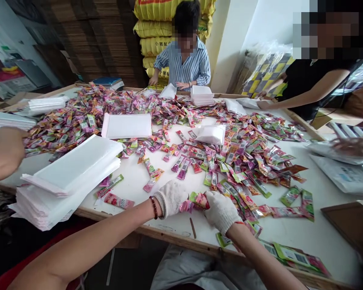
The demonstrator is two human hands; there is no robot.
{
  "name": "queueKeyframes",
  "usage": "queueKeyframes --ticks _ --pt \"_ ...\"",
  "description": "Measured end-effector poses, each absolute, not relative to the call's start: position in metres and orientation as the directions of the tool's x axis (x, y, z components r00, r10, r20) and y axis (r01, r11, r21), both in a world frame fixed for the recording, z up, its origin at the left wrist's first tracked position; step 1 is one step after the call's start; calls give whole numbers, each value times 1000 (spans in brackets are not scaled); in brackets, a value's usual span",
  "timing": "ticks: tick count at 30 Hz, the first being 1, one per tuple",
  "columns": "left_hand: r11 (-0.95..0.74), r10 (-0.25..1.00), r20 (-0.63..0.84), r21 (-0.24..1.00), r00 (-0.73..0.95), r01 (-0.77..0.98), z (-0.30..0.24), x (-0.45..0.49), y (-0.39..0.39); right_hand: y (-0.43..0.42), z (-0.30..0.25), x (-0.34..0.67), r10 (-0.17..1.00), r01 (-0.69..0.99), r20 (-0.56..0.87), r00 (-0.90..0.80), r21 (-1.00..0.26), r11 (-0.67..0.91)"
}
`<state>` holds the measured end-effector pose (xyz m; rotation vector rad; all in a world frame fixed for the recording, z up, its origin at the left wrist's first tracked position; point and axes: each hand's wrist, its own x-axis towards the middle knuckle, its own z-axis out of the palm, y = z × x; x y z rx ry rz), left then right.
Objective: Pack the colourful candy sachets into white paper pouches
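My left hand (171, 199), in a white knit glove with a beaded bracelet at the wrist, is closed around a few pink snack packets (186, 206) near the table's front edge. Just to its right, my right hand (221, 211), gloved as well, grips a red and green snack packet (201, 200) with its fingers. The two hands almost meet, and their palms are hidden. Around them, many small colourful packets (254, 149) lie loose and heaped on the white tabletop (169, 217). A filled white pouch (211, 134) rests among the packets beyond my hands.
A stack of white padded mailers (72, 169) stands at left, another mailer (127, 125) behind it. A co-worker's arm (6, 153) reaches in from the left. One person (184, 60) works across the table, another (317, 84) at right. A wooden rim (181, 240) edges the table.
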<state>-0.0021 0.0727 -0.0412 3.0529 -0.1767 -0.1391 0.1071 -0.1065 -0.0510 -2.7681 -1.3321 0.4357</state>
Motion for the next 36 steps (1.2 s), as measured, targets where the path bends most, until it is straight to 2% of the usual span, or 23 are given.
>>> queueKeyframes --ticks 2,4,6,8,12,15,20,22,24,26,28,30,33,36 --pt "-982 57 -68 178 996 68 -37 -5 86 -103 -49 109 807 796 -222 548 -157 -584" --pt "-912 302 -90 264 949 315 -30 3 103 -93 -44 114 841 826 -176 512 -166 -538" --pt "-797 508 -143 296 850 526 -22 24 121 -74 -38 121 894 884 -78 442 -132 -449" --pt "-722 612 -161 286 774 630 -16 51 134 -47 -32 129 934 932 -6 358 -52 -358" --pt "-710 625 -171 280 761 646 -16 93 144 3 -26 143 940 944 -94 327 83 -320" --pt "-719 610 -190 276 770 638 -27 99 147 15 -28 140 934 948 -168 315 106 -301" --pt "-751 584 -203 231 786 618 -41 60 139 -13 -33 104 978 993 -177 112 55 -104" --pt "-795 559 -149 180 815 579 -42 34 129 -30 -36 89 990 1000 -139 22 4 -22" --pt "-850 511 -61 113 858 514 -43 8 117 -43 -39 84 992 996 -128 -7 -88 -5" --pt "-868 494 9 59 870 492 -47 -16 106 -50 -42 90 990 971 -116 81 -214 -105" --pt "-843 538 40 40 842 537 -51 -33 99 -46 -44 107 954 897 -77 291 -324 -300" --pt "-801 599 47 39 799 598 -55 -42 97 -33 -45 128 861 791 -43 507 -373 -484" --pt "-764 643 -17 59 766 643 -59 -46 100 -9 -42 146 773 716 -106 625 -318 -622" --pt "-796 601 -61 53 797 603 -59 -48 99 -8 -37 135 826 809 -189 531 -177 -561"
